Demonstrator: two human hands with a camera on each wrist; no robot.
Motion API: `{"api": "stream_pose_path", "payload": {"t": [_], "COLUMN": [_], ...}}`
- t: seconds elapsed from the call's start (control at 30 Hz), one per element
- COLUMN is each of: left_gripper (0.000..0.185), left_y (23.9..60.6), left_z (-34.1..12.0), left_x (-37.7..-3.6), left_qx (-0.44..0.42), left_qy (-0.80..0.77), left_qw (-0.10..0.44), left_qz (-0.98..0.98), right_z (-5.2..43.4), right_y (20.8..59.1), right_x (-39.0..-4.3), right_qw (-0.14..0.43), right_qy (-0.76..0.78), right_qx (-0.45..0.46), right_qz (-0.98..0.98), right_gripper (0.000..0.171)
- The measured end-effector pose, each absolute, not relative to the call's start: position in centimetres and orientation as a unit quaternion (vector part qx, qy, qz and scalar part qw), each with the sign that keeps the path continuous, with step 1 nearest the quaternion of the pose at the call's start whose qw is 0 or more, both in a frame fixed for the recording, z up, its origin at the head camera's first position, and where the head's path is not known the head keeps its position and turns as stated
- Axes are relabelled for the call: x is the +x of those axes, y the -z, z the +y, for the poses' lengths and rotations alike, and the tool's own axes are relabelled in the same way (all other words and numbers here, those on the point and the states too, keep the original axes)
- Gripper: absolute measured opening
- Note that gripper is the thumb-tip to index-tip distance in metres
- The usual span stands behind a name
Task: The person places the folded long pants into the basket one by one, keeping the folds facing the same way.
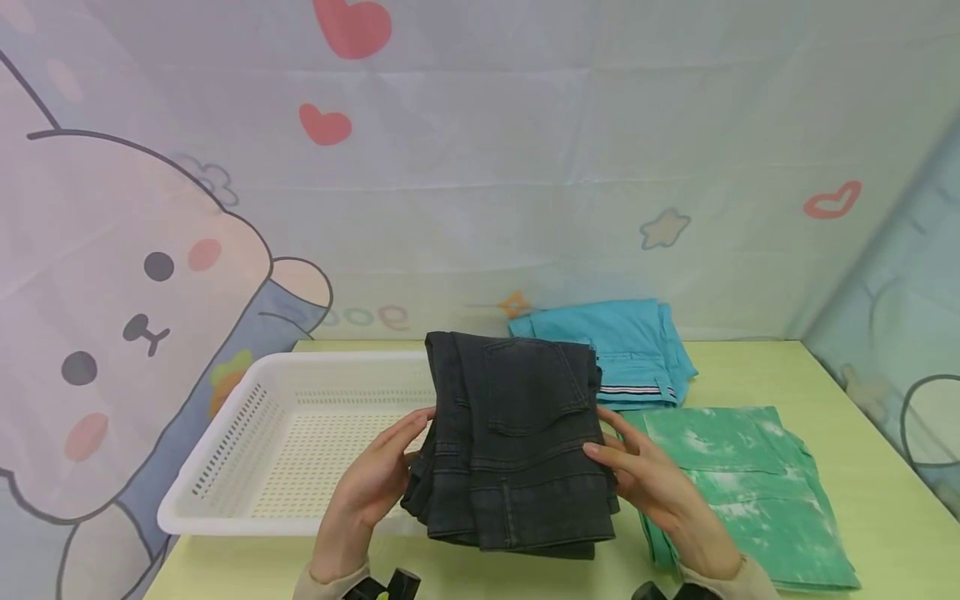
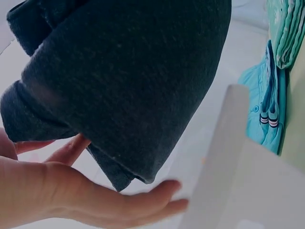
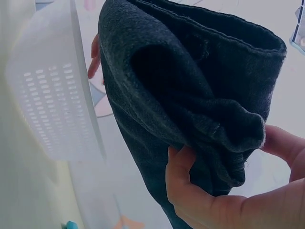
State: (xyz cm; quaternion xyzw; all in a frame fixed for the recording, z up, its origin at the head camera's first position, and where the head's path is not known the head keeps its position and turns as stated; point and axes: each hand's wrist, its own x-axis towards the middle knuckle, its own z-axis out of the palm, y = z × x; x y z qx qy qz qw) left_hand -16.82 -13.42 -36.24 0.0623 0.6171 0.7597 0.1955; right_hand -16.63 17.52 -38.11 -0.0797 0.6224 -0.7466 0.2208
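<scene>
Far left: a white perforated basket (image 1: 247,433) is set on the pale green table (image 1: 885,517), nothing seen lying in it; its rim is seen close beside the garment in both wrist views.

Left hand (image 1: 375,475): placed against the left edge of the folded dark jeans (image 1: 517,450); the fingers lie nearly straight along and under the fold, so the cloth is supported rather than pinched; in the left wrist view the palm (image 2: 71,200) is seen open beneath the hanging fold (image 2: 124,90).

Centre: the jeans are held folded into a compact block, back pocket uppermost, raised off the table between the two hands, overlapping the basket's right end as seen from the head camera.

Right hand (image 1: 652,483): applied to the right edge of the jeans; in the right wrist view the fingers (image 3: 190,186) are curled round the bunched edge of the denim (image 3: 190,105) with the thumb on the far side, a firm hold.

Right: folded turquoise trousers (image 1: 622,350) and a folded green tie-dye garment (image 1: 742,492) are laid on the table, well clear of the hands.

Step judged in hand: the folded jeans being carried between stack and basket. A next move would call for the fold to be kept level and squeezed from both sides, so that the layers are not let slip apart.
</scene>
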Motion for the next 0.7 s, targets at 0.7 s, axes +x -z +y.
{"api": "stream_pose_path", "payload": {"t": [0.7], "left_gripper": [0.025], "left_y": [36.0], "left_z": [-14.8], "left_x": [-17.4], "left_qx": [0.092], "left_qy": [-0.784], "left_qw": [0.217], "left_qz": [0.575], "right_z": [17.1], "right_y": [38.4], "right_x": [-16.6], "right_qw": [0.226], "right_qy": [0.754], "right_qx": [-0.083], "right_qz": [0.611], "right_gripper": [0.078]}}
